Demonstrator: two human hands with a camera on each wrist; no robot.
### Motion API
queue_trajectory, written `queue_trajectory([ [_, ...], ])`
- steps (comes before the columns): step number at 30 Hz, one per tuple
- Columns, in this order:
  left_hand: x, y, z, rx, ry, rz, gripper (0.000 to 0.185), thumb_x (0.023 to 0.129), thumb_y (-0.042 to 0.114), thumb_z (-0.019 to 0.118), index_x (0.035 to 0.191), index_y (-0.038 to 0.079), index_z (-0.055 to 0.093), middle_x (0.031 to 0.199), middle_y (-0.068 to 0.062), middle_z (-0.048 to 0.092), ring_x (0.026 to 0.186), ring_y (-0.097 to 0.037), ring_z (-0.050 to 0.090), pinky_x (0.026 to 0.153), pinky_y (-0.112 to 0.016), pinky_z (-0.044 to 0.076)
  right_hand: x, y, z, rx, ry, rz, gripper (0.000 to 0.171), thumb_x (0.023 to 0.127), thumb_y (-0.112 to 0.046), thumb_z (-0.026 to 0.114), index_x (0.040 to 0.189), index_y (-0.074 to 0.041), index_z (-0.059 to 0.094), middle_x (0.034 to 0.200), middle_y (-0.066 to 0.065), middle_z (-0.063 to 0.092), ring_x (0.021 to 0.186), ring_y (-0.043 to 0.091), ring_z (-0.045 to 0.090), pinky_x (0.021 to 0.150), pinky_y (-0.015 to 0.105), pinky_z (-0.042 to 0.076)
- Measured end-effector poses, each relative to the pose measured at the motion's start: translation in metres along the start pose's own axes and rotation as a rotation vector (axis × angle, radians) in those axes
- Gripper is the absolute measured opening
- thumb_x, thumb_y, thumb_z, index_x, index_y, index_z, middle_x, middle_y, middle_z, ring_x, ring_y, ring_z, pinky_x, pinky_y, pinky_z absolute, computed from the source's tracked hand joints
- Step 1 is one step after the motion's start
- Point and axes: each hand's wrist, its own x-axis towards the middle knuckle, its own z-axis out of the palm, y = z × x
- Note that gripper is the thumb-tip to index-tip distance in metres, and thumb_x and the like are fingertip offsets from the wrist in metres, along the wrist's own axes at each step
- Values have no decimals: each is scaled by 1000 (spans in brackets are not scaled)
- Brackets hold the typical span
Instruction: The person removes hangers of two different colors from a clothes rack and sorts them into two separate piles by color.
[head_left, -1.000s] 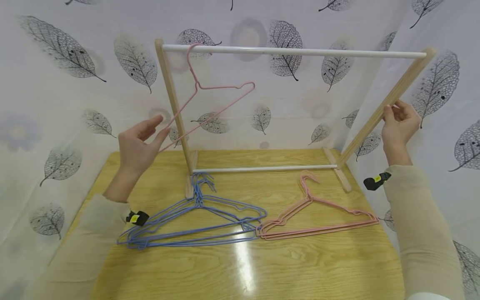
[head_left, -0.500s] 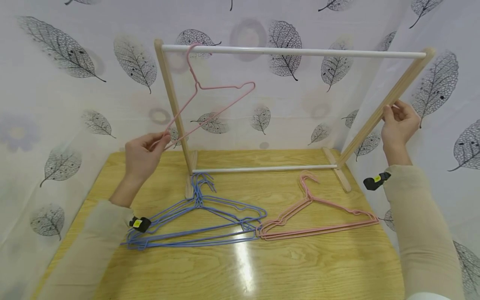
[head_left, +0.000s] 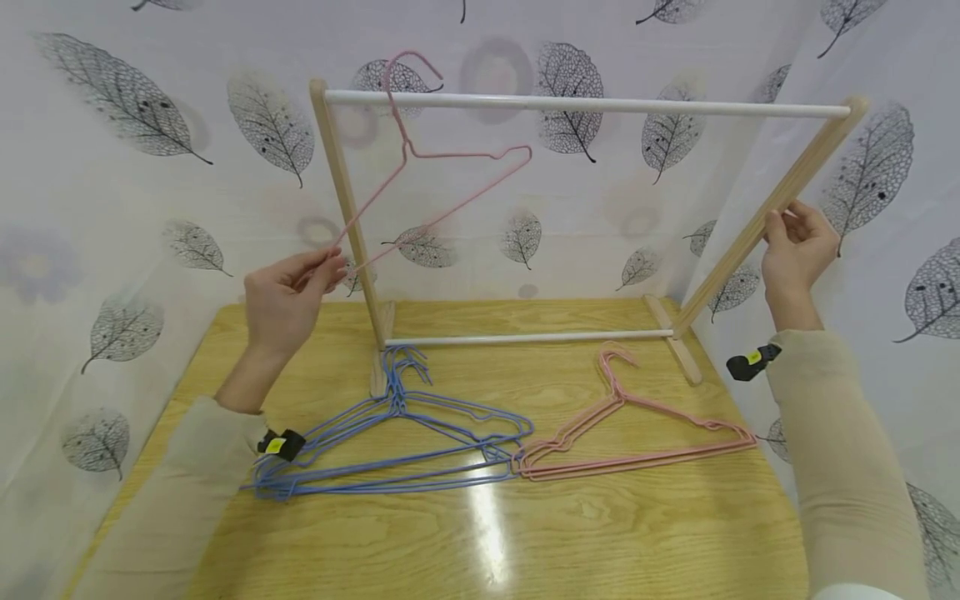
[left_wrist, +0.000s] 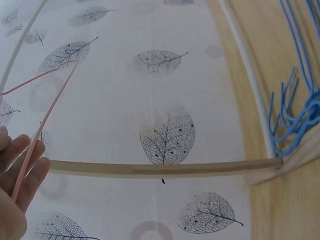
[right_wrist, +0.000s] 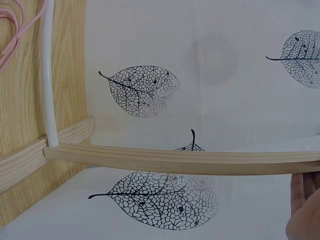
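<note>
My left hand point(head_left: 330, 262) pinches the lower left corner of a pink wire hanger point(head_left: 450, 154). The hanger is tilted, and its hook point(head_left: 408, 60) stands just above the white top rail point(head_left: 600, 104) of a small wooden rack, near the left post point(head_left: 348, 217). In the left wrist view the pink wire point(left_wrist: 45, 120) runs between my fingers point(left_wrist: 22, 167). My right hand point(head_left: 783, 223) grips the rack's slanted right post point(head_left: 738, 250); its fingertips point(right_wrist: 305, 207) show under that post point(right_wrist: 180, 160).
Several blue hangers point(head_left: 397, 442) lie stacked on the wooden table point(head_left: 525, 542) in front of the rack, with a stack of pink hangers point(head_left: 637, 442) to their right. Leaf-print cloth point(head_left: 112, 167) hangs behind and on both sides. A white lower rail point(head_left: 525, 337) joins the posts.
My left hand closed on the hanger's corner and pushed it up and right, so the hook rose off the top rail. The right hand stayed on the post.
</note>
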Motion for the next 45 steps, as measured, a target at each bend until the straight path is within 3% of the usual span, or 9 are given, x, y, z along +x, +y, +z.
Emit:
queue_trajectory([
  [7, -5, 17, 13, -110, -28, -33, 20, 94, -15, 68, 113, -22, 70, 93, 19, 81, 80, 0, 79, 75, -21, 67, -2, -2, 1, -9, -2, 6, 23, 96, -4, 75, 117, -10, 80, 92, -8, 73, 84, 3, 69, 74, 6, 61],
  [12, -13, 21, 23, -95, -76, -23, 17, 93, -16, 69, 109, -21, 71, 93, 20, 80, 81, 2, 78, 73, -21, 67, -2, -2, 2, -18, -3, 0, 23, 96, -5, 75, 118, -10, 79, 93, -8, 73, 85, 3, 70, 75, 6, 61],
  [18, -29, 15, 37, -83, -149, -32, 16, 92, -18, 69, 107, -20, 73, 100, -30, 77, 79, -1, 79, 72, -21, 67, -3, -3, 2, -48, 7, 14, 23, 96, -6, 75, 119, -11, 79, 93, -10, 72, 86, 3, 69, 76, 6, 60],
  [20, -36, 11, 42, -103, -172, -42, 16, 92, -19, 68, 107, -21, 72, 101, -38, 73, 78, 0, 79, 71, -23, 68, -4, -4, 2, -41, 6, 20, 23, 96, -6, 75, 118, -11, 80, 93, -9, 72, 86, 3, 69, 76, 6, 61],
  [28, -76, -10, 67, -137, -299, -103, 16, 93, -16, 68, 107, -21, 71, 102, -38, 74, 82, 5, 77, 73, -25, 68, -5, -5, 1, -43, -1, 38, 25, 96, -6, 75, 120, -12, 79, 95, -9, 72, 88, 4, 69, 76, 6, 60],
  [33, -106, -25, 85, -187, -386, -233, 19, 98, -11, 65, 113, -20, 70, 107, -39, 73, 86, 6, 76, 78, -27, 69, -4, -5, 2, -38, 0, 36, 24, 96, -5, 75, 119, -12, 79, 93, -8, 72, 87, 4, 69, 75, 6, 61],
  [38, -132, -35, 101, -214, -424, -333, 20, 99, -7, 66, 114, -19, 71, 106, -37, 74, 84, 7, 75, 80, -43, 69, -6, -5, 2, -32, 0, 50, 24, 96, -6, 75, 119, -12, 80, 92, -9, 72, 87, 4, 69, 75, 6, 61],
  [41, -147, -40, 113, -215, -435, -371, 19, 99, -5, 68, 113, -16, 73, 105, -34, 76, 83, -3, 79, 80, -49, 68, -6, -4, 2, -35, 3, 36, 24, 96, -5, 75, 119, -11, 80, 93, -9, 72, 86, 4, 69, 75, 6, 61],
  [45, -164, -47, 130, -217, -470, -458, 19, 100, 1, 70, 114, -11, 76, 107, -30, 78, 90, -33, 82, 82, -49, 68, -5, -3, 2, -41, 8, 12, 24, 96, -5, 75, 119, -11, 79, 94, -9, 73, 85, 3, 69, 74, 6, 60],
])
